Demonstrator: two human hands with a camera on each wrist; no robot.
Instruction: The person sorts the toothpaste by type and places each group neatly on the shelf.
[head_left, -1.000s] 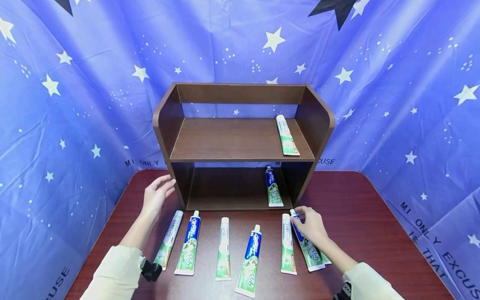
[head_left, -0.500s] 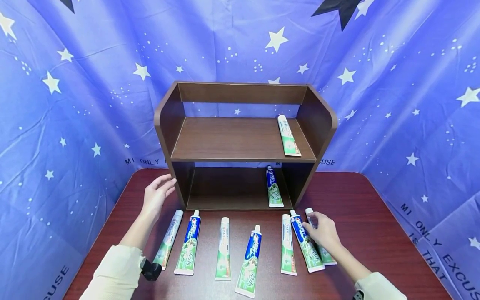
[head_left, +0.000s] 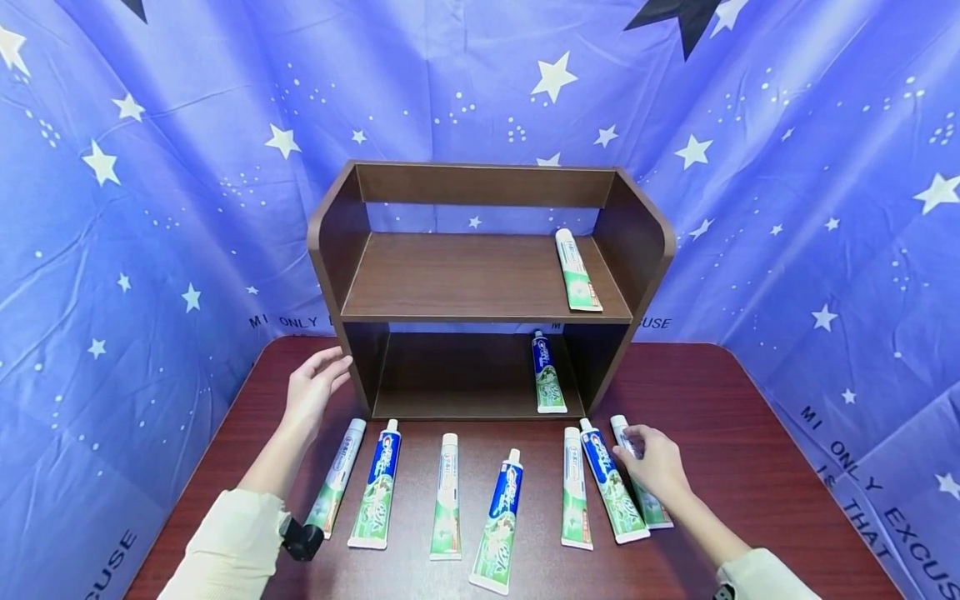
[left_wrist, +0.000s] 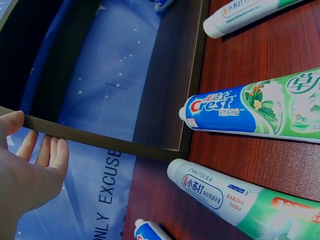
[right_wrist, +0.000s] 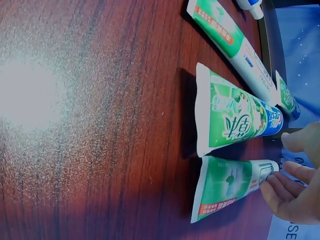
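Observation:
My left hand [head_left: 311, 396] touches the left side panel of a brown two-tier shelf [head_left: 480, 319] with its fingertips. In the left wrist view one digit lies over the panel's edge and the other fingers sit against its outer side. My right hand [head_left: 654, 460] is at the upper part of the rightmost toothpaste tube [head_left: 651, 505], a green and white one flat on the table. In the right wrist view the fingertips touch that tube near its cap, while the thumb stands apart. Beside it lies a blue and green Crest toothpaste tube [head_left: 615, 492].
More toothpaste tubes lie in a row before the shelf, among them a green and white tube [head_left: 576, 492] and a Crest tube [head_left: 497, 525]. One toothpaste tube [head_left: 577, 271] rests on the upper tier, another tube [head_left: 548, 373] on the lower. A starry curtain [head_left: 450, 83] hangs behind.
My right hand has moved right, from the Crest tube to the rightmost green and white tube, which has shifted slightly right into fuller view. My left hand stays at the shelf panel.

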